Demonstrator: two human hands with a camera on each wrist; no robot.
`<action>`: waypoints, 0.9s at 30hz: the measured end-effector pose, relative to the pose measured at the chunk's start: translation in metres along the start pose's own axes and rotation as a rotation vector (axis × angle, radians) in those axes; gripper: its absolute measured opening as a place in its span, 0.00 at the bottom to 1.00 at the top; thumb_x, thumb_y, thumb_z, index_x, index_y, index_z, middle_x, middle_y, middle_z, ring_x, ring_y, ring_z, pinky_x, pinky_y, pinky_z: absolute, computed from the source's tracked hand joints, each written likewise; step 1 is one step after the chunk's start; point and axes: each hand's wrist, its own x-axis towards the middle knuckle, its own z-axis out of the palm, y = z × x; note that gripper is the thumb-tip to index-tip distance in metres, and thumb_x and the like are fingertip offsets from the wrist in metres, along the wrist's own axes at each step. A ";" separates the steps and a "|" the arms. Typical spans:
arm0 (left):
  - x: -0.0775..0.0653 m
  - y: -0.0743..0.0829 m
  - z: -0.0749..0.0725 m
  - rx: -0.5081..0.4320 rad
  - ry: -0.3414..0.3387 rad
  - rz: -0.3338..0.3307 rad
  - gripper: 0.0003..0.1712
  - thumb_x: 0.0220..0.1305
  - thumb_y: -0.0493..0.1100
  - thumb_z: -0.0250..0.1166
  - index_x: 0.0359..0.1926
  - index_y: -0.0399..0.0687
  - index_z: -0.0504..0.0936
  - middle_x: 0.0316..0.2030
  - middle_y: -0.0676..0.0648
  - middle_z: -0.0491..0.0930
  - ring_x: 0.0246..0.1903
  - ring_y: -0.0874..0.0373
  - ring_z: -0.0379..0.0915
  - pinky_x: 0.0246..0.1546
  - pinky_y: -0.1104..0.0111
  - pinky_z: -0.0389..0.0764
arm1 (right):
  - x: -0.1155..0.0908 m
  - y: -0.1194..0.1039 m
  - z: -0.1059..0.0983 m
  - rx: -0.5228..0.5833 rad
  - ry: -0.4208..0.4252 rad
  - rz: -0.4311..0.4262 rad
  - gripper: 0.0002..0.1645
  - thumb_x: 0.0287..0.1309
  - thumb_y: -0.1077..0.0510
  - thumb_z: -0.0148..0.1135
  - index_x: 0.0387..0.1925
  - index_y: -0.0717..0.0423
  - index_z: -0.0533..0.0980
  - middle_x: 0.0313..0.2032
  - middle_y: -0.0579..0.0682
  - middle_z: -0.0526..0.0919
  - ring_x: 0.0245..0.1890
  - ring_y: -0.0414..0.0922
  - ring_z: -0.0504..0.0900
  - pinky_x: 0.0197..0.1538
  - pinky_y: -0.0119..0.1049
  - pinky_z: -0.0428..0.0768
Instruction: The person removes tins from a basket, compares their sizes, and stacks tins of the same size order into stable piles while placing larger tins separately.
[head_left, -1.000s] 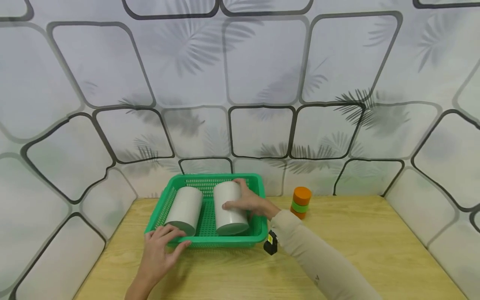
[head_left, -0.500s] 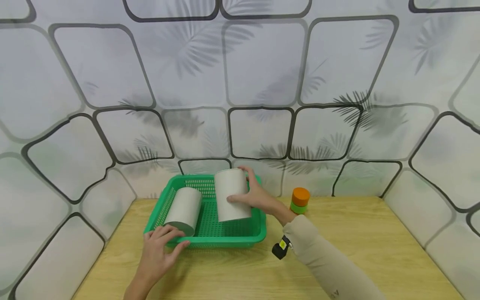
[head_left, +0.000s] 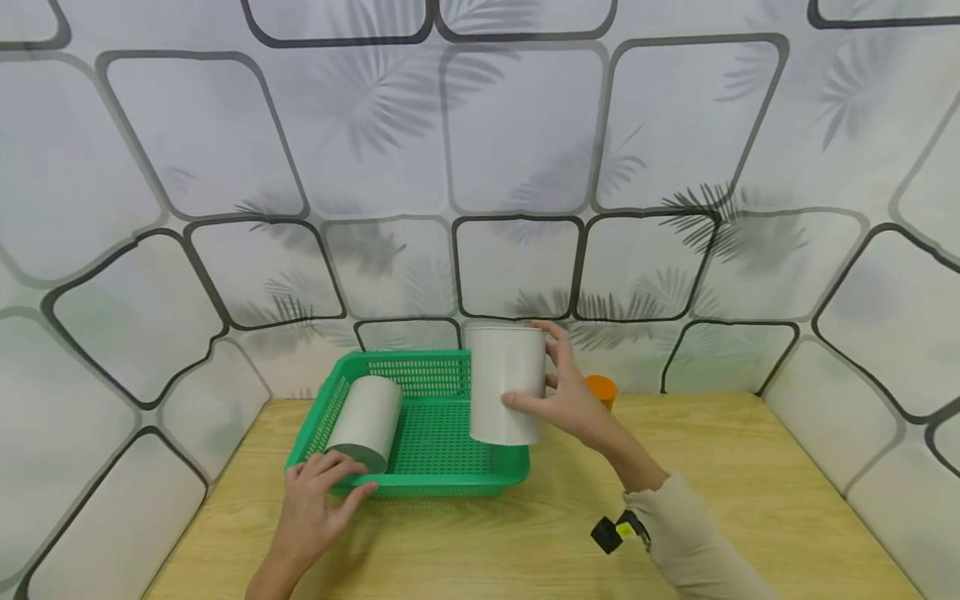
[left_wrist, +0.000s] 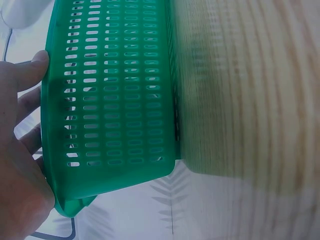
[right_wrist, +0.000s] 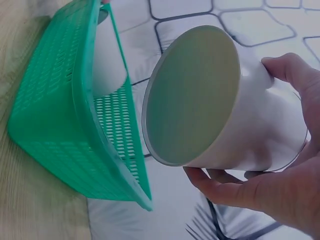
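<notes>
In the head view my right hand (head_left: 573, 400) grips a white cylinder (head_left: 504, 383) with a thin rim, its thumb across the near side and fingers behind. The cylinder is nearly upright, raised over the right side of a green plastic basket (head_left: 450, 481). Its round pale end (right_wrist: 192, 97) faces the right wrist camera; whether that end is hollow cannot be told. A second white cylinder (head_left: 367, 421) lies on its side in the basket's left part. My left hand (head_left: 315, 504) holds the basket's front rim, fingers bent over it and thumb against it, as in the left wrist view.
An orange object (head_left: 602, 390) stands behind my right hand, mostly hidden. The light wooden table (head_left: 750, 483) extends right and in front of the basket. Behind it rises a patterned cloth wall (head_left: 525, 267), with further panels at both sides.
My right hand has lifted the white cylinder from the basket floor, tilted it upright and moved it to the right. My left hand keeps its place on the basket rim.
</notes>
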 end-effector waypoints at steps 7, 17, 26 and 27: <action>0.000 0.000 0.000 0.007 0.013 0.008 0.14 0.43 0.41 0.82 0.33 0.50 0.87 0.34 0.59 0.82 0.36 0.57 0.72 0.40 0.58 0.55 | -0.031 0.000 -0.017 -0.042 0.068 -0.055 0.61 0.58 0.61 0.75 0.78 0.32 0.43 0.72 0.59 0.55 0.58 0.70 0.76 0.43 0.56 0.84; -0.001 0.000 0.000 0.003 0.000 -0.003 0.14 0.43 0.41 0.82 0.33 0.50 0.88 0.34 0.58 0.82 0.36 0.58 0.72 0.40 0.58 0.55 | -0.066 0.011 -0.046 -0.131 0.183 -0.089 0.63 0.57 0.68 0.73 0.78 0.39 0.41 0.73 0.59 0.55 0.54 0.67 0.77 0.42 0.53 0.84; -0.001 0.000 0.000 0.005 -0.005 -0.006 0.14 0.43 0.41 0.82 0.33 0.49 0.88 0.35 0.58 0.82 0.36 0.57 0.72 0.40 0.57 0.56 | -0.091 0.017 -0.086 -0.228 0.325 -0.110 0.65 0.57 0.73 0.70 0.79 0.41 0.39 0.70 0.54 0.56 0.52 0.38 0.78 0.40 0.38 0.83; -0.001 0.000 0.000 0.006 -0.005 -0.005 0.14 0.43 0.41 0.82 0.33 0.50 0.88 0.35 0.58 0.82 0.36 0.57 0.72 0.40 0.57 0.56 | -0.094 0.019 -0.091 -0.241 0.343 -0.108 0.65 0.57 0.73 0.71 0.79 0.41 0.39 0.70 0.55 0.56 0.52 0.37 0.77 0.40 0.36 0.83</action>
